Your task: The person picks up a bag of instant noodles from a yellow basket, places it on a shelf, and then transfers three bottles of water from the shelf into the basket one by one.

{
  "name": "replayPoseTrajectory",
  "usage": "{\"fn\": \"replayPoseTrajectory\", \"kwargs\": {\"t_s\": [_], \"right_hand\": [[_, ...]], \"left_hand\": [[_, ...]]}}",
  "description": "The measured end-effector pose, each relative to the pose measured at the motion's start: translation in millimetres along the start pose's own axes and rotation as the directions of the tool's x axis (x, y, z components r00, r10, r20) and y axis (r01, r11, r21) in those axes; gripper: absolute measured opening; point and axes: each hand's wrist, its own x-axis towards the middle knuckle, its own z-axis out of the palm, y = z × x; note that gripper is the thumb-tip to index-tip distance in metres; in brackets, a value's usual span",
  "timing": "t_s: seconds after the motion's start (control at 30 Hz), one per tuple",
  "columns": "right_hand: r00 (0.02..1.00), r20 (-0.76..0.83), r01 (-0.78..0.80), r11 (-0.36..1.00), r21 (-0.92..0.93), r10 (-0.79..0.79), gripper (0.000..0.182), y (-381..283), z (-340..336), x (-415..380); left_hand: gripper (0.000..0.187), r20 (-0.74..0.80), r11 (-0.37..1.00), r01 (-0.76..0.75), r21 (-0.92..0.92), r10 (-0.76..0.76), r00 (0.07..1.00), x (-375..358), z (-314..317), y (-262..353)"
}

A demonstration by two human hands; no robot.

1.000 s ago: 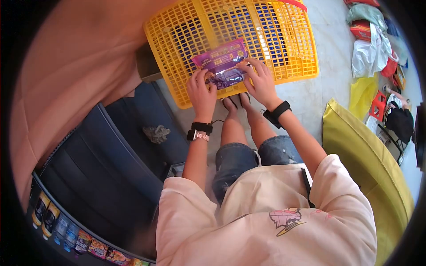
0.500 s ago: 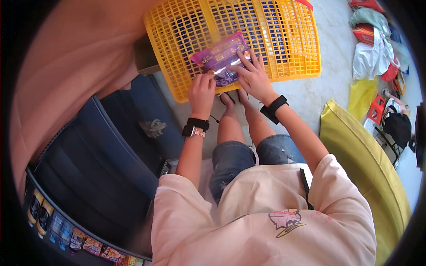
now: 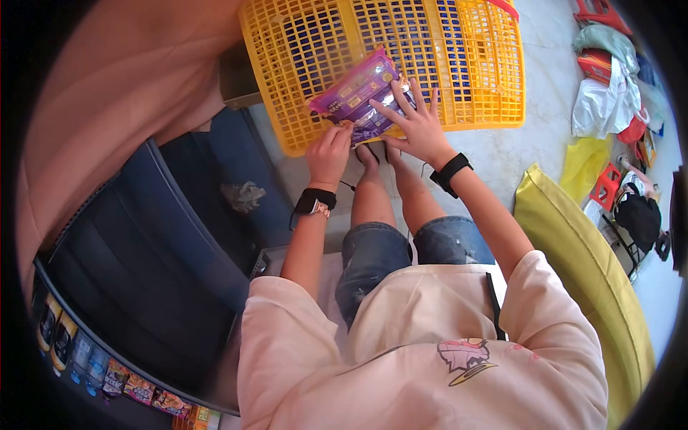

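Observation:
A shiny purple snack bag (image 3: pixel 358 89) with yellow print lies tilted on top of a yellow plastic basket (image 3: pixel 469 107) turned with its grid upward. My left hand (image 3: pixel 330 150) is closed, fingertips pinching the bag's lower left edge. My right hand (image 3: pixel 419 129) rests on the bag's right side with its fingers stretched out and spread. Part of the bag is hidden under those fingers.
On my left is a dark blue bin-like surface with crumpled clear plastic (image 3: pixel 244 196). Beyond it stand several bottles and snack packs (image 3: pixel 140 389). At right are a yellow-green cloth-covered edge (image 3: pixel 573 251), plastic bags (image 3: pixel 602 104) and a red stool (image 3: pixel 606 185).
The bag has tilted a little more, its upper right corner shifting left. My right hand's fingers have spread and straightened. My left hand keeps its pinch on the edge.

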Motion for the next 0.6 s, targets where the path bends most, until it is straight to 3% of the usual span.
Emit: {"fn": "replayPoseTrajectory", "kwargs": {"t_s": [0.1, 0.17, 0.2, 0.27, 0.3, 0.37, 0.4, 0.47, 0.6], "right_hand": [[1.000, 0.017, -0.008, 1.000, 0.001, 0.008, 0.071, 0, 1, 0], [0.999, -0.016, -0.036, 0.999, 0.010, 0.036, 0.073, -5, -1, 1], [0.999, -0.013, -0.036, 0.999, 0.012, 0.036, 0.073, -10, -2, 3], [0.998, -0.041, -0.052, 0.998, 0.046, 0.054, 0.075, -15, -4, 5], [0.998, -0.038, -0.055, 0.998, 0.044, 0.057, 0.075, -15, -2, 5], [0.999, -0.011, -0.048, 0.993, 0.110, 0.050, 0.075, -16, 2, 9], [0.999, -0.009, -0.048, 0.993, 0.112, 0.049, 0.075, -16, 4, 10], [0.997, -0.045, -0.055, 0.998, 0.016, 0.055, 0.075, -17, 5, 13], [0.993, -0.101, -0.058, 0.995, 0.081, 0.066, 0.075, -17, 5, 20]], "left_hand": [[0.014, -0.057, 0.991, 0.066, -0.115, -0.073, 0.996, -7, 4, 6], [0.020, -0.037, 0.933, 0.265, -0.242, -0.282, 0.959, -15, 5, 13], [0.020, -0.035, 0.933, 0.267, -0.241, -0.284, 0.958, -19, 6, 14], [0.025, -0.035, 0.631, 0.549, -0.548, -0.673, 0.739, -20, 9, 22], [0.025, -0.031, 0.629, 0.550, -0.549, -0.673, 0.739, -18, 9, 23], [0.031, 0.291, 0.131, 0.638, -0.759, -0.808, 0.512, -10, 5, 26], [0.031, 0.291, 0.130, 0.640, -0.757, -0.809, 0.510, -4, 2, 27], [0.027, 0.466, 0.030, 0.694, -0.719, -0.720, 0.514, 9, -1, 26], [0.022, 0.557, -0.063, 0.733, -0.677, -0.696, 0.454, 20, -5, 21]]}}
